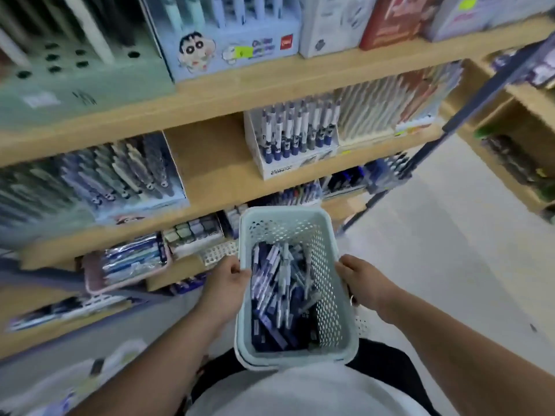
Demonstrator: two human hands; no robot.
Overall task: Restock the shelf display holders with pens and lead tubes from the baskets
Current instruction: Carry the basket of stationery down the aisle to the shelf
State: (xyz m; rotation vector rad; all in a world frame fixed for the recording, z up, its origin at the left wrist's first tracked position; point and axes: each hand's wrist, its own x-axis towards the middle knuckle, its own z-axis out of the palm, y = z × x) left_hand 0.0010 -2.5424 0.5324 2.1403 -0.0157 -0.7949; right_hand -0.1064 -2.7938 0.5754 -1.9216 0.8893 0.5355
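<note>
A: Hands?
B: Left hand clamped on left rim of pale green perforated plastic basket, fingers curled over the edge. Right hand gripping right rim.
A: Basket where?
B: Held between both hands, close to the torso, in front of light wooden shelves.
A: Contents?
B: Loose heap of blue-and-white pens over dark blue packs; blurred, no finer detail.
A: Holders?
B: White cardboard display holder on middle shelf, above and beyond basket, stocked with upright pens.
</note>
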